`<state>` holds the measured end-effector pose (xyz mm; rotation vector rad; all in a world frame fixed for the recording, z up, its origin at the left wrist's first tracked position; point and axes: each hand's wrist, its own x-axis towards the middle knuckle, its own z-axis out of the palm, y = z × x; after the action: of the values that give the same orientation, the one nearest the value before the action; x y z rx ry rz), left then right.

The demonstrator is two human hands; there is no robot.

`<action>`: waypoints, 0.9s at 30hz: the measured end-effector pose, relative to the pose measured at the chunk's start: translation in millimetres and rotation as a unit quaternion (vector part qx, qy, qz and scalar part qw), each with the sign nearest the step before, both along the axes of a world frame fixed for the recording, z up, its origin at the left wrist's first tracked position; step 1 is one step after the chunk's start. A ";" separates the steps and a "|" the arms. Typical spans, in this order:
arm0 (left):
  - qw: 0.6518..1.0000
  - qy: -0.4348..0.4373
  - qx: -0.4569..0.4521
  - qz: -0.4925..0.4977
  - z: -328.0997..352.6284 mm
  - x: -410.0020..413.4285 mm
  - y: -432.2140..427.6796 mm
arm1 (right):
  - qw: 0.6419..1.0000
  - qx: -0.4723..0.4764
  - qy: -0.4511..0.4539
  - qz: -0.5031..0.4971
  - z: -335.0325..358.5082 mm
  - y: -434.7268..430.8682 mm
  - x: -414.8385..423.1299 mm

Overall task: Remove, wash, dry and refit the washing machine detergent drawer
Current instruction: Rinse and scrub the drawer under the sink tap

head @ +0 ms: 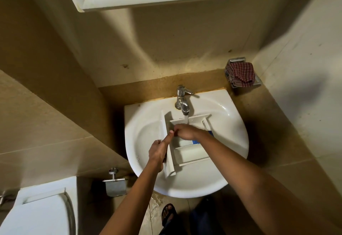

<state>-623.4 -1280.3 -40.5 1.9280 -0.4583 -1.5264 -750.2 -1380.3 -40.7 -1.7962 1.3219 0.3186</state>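
Under the tap (182,103), left hand (157,153) grips the drawer (192,155) front, thumb straight — right hand (185,132) curls its fingers inside it, hold unclear.

Beige tiled walls (55,105), seemingly wet floor (155,209)

white drawer (192,154), white sink (146,127), red checked cloth (240,74)

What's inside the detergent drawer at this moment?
The right hand reaches into the detergent drawer under the stream from the tap; a blue insert shows beside the forearm. The near compartment looks bare. The hand and forearm cover the rest.
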 end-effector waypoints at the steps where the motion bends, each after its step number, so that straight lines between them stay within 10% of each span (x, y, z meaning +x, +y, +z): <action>1: 1.000 0.001 -0.001 0.003 1.0 0.2 -0.1 | 1.000 0.006 -0.023 0.012 -0.4 3.6 2.9; 9: 0.996 -0.084 -0.016 0.006 7.0 1.0 1.9 | 0.985 -0.040 -0.080 -0.148 7.3 -12.9 -37.0; 13: 0.995 -0.102 0.006 0.005 6.3 1.6 -1.7 | 0.816 0.150 -0.308 -0.465 1.1 -15.1 -33.3; 20: 0.995 -0.096 0.019 0.022 7.5 0.0 -3.0 | 0.568 0.302 -0.451 -0.619 5.8 -14.8 -18.3; 27: 0.996 -0.073 0.018 0.045 8.6 1.1 -3.4 | 0.460 0.347 -0.498 -0.648 5.7 -18.0 -11.0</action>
<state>-622.3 -1283.7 -31.9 2.0679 -0.4035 -1.3528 -761.2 -1398.3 -35.0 0.2100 0.9711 -0.8486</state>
